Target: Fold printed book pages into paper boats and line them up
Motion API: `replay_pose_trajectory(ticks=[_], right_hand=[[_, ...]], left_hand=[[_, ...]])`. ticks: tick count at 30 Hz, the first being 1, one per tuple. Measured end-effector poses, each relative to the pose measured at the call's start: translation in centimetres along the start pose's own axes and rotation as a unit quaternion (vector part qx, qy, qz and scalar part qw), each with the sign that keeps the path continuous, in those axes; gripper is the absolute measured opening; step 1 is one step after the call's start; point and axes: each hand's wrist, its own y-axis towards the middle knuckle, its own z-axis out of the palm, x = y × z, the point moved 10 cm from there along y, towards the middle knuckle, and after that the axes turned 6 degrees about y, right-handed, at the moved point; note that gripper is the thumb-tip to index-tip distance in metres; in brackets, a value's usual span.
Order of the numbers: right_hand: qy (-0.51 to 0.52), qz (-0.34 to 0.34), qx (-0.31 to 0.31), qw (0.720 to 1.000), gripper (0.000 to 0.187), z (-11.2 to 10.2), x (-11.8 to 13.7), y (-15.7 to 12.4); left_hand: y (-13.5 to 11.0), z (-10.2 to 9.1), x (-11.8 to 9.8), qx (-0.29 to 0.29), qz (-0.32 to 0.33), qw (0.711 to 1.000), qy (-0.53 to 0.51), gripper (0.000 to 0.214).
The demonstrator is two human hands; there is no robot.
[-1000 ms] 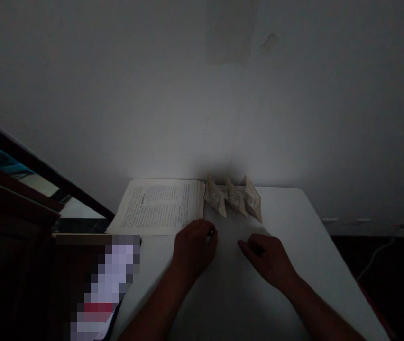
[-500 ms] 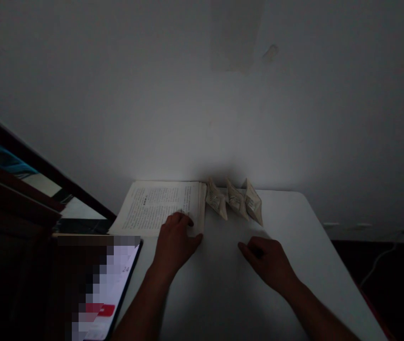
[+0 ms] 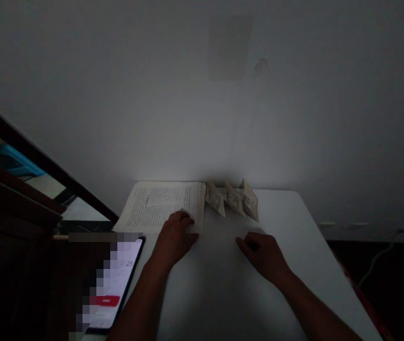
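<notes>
An open book with printed pages lies at the back left of the white table. My left hand rests over the book's lower right corner, its fingers lightly bent and thumb apart, holding nothing. To the right of the book, three folded paper boats stand in a row; the middle boat and the right boat are made of printed paper too. Just in front of them, my right hand sits low over the tabletop with its fingers curled in, nothing showing in it. Neither hand touches the boats.
A phone with a lit screen, partly blurred out, lies at the left edge of the white table. A bare wall rises behind it. Dark wooden furniture stands at left; a white cable hangs at right.
The camera view has shifted slightly. My hands keep nearly the same places and poses, and the book and boats have not visibly moved on the table.
</notes>
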Motion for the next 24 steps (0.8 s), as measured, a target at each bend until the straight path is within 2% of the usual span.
replay_pose_trajectory(ticks=[3, 7, 16, 21, 24], right_hand=[[-0.008, -0.01, -0.007, 1.0, 0.041, 0.0, 0.1, 0.0], [-0.015, -0.023, -0.018, 0.999, 0.04, -0.2, 0.2, 0.0], [-0.015, -0.029, -0.024, 0.999, 0.04, -0.4, 0.4, -0.1], [-0.012, -0.031, -0.026, 0.999, 0.04, -0.4, 0.5, -0.2], [-0.013, -0.032, -0.026, 0.999, 0.04, -0.5, 0.5, -0.2]], left_hand=[[0.0, -0.1, -0.4, -0.013, 0.026, 1.0, -0.001, 0.018], [0.0, -0.5, -0.5, -0.036, 0.035, 0.999, -0.02, 0.022], [0.0, -0.3, 0.6, -0.036, 0.002, 0.994, -0.099, 0.017], [-0.4, -0.2, 1.1, -0.034, -0.026, 0.992, -0.119, 0.006], [-0.6, -0.3, 1.6, -0.045, -0.047, 0.991, -0.118, 0.013]])
